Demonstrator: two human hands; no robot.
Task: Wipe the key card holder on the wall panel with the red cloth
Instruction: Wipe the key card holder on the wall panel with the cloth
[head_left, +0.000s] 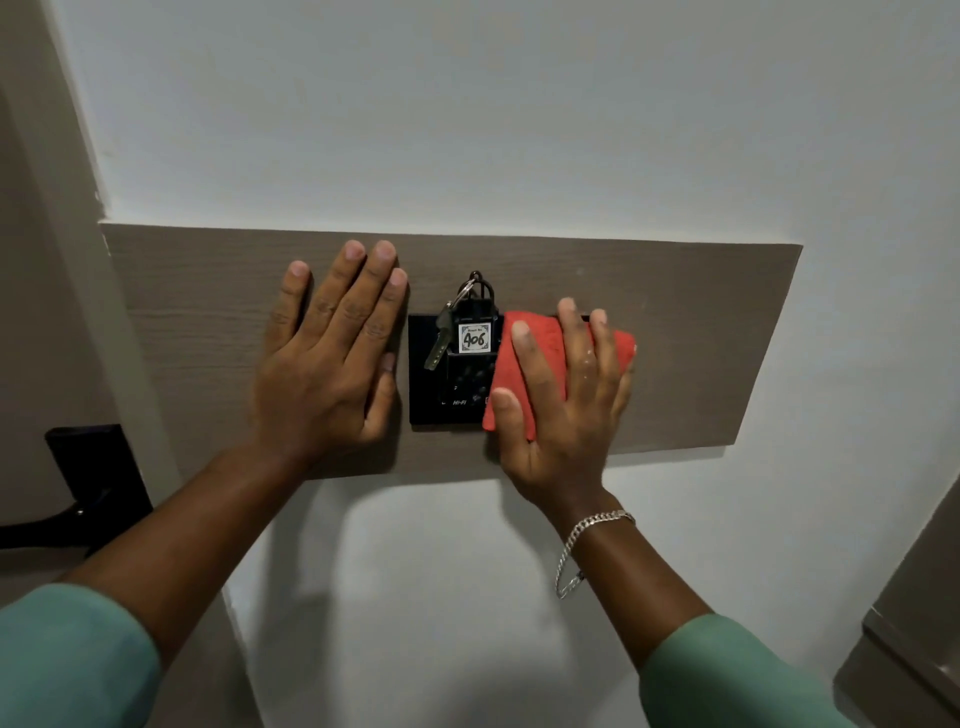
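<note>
A black key card holder (452, 389) is mounted on the grey-brown wood wall panel (701, 322). A black key fob with a tag reading 406 (475, 338) and a key (437, 345) sit in its slot. My right hand (563, 410) presses a folded red cloth (532, 338) flat over the holder's right side, fingers spread on top of it. My left hand (327, 364) lies flat and open on the panel just left of the holder, thumb near its left edge. The holder's right part is hidden under the cloth.
A white wall (467, 104) surrounds the panel. A dark door handle and lock plate (88, 483) are on the door at the left. A grey cabinet corner (924, 623) shows at the lower right. A silver bracelet (587, 545) hangs on my right wrist.
</note>
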